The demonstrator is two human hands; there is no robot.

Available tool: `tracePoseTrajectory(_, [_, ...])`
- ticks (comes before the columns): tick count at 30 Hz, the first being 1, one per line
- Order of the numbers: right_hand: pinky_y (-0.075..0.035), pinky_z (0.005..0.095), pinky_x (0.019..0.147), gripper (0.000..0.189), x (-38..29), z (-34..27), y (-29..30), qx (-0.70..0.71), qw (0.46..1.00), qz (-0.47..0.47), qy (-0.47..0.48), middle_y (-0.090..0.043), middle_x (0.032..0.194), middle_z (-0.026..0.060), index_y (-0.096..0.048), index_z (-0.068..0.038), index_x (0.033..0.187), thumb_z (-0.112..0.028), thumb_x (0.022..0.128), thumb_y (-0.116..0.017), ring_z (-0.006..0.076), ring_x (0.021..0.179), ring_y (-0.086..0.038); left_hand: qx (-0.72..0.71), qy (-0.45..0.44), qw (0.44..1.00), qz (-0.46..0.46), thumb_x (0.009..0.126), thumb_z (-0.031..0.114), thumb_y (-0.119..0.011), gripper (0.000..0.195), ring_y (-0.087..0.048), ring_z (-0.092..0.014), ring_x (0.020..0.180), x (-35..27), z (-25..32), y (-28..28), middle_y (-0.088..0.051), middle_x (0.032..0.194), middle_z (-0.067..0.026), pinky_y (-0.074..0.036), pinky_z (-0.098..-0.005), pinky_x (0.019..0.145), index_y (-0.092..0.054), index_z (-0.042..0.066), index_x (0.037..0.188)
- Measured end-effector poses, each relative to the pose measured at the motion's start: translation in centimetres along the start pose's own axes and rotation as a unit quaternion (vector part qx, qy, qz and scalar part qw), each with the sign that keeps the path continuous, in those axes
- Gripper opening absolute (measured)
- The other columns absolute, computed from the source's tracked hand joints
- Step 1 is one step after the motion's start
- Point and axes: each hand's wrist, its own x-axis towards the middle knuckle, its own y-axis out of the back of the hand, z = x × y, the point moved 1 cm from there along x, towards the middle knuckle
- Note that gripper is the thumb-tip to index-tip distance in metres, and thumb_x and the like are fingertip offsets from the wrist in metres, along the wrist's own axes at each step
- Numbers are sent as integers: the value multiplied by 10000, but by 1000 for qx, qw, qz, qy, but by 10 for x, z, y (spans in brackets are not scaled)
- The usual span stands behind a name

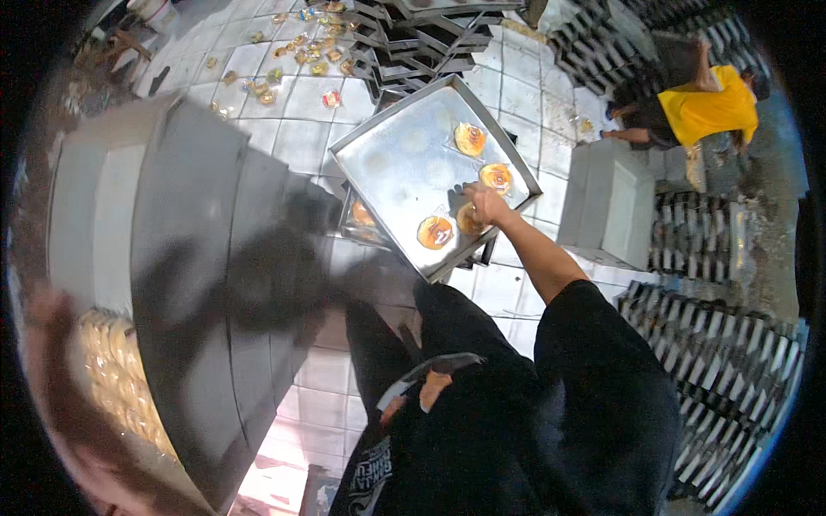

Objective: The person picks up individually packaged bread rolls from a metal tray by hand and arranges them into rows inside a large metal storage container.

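A square metal baking tray (393, 161) lies before me, turned at an angle. On it rest several round golden buns in clear wrappers, among them one bun (470, 139) near the far right side and another bun (435, 233) near the closest corner. My right hand (489, 205) reaches down onto a wrapped bun (469, 219) and partly covers it; whether the fingers grip it is unclear. At the far left, my left hand (50, 313) is blurred, beside a tall grey box (187, 271). Rows of wrapped buns (119, 374) fill part of that box.
Under the tray, a stack of metal trays (419, 45) rises from the white tiled floor (303, 142). Wrapped pieces (316, 55) are scattered there. A grey box (606, 200) stands at right, beside stacked trays (716, 380). A person in yellow (710, 106) works behind.
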Motion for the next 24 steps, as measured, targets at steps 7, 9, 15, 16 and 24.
tracePoseTrajectory(7, [-444,443,1017,604,12,-1,13,-155,955,-254,-4,-718,1151,133,-597,-137,1340,-359,803,-762,300,1234,-579,-232,119,924,-280,916,275,-744,509,-611,-381,1225,50,34,-439,-613,1352,-200,-492,-456,1024,-592,54,1349])
tracePoseTrajectory(9, [-440,446,1017,657,-2,10,34,-95,978,-168,-75,-721,1144,146,-585,-135,1349,-421,789,-776,302,1237,-585,-162,139,936,-280,926,305,-720,472,-616,-406,1164,37,2,-544,-610,1321,-221,-500,-482,965,-605,33,1294])
tracePoseTrajectory(15, [-510,417,963,651,-38,-25,7,507,793,25,-336,-690,1170,230,-569,31,1316,-503,952,-653,332,1096,-667,-101,311,906,-268,987,373,-588,452,-614,-405,1114,-33,-63,-707,-616,1241,-277,-475,-491,922,-635,-34,1180])
tracePoseTrajectory(16, [-466,421,1045,553,-43,-31,-30,518,781,76,-339,-655,1261,237,-567,17,1338,-422,1005,-611,320,1196,-624,-98,355,904,-217,1016,383,-536,468,-619,-391,1104,-34,-59,-711,-626,1203,-284,-466,-480,935,-639,-48,1165])
tracePoseTrajectory(24, [-435,318,1069,583,-38,13,10,551,696,269,-372,-591,1368,158,-468,27,1472,-270,1006,-655,201,1250,-553,-346,337,831,-275,1083,366,-397,445,-627,-353,1014,83,11,-724,-654,1080,-218,-462,-435,890,-626,11,1224])
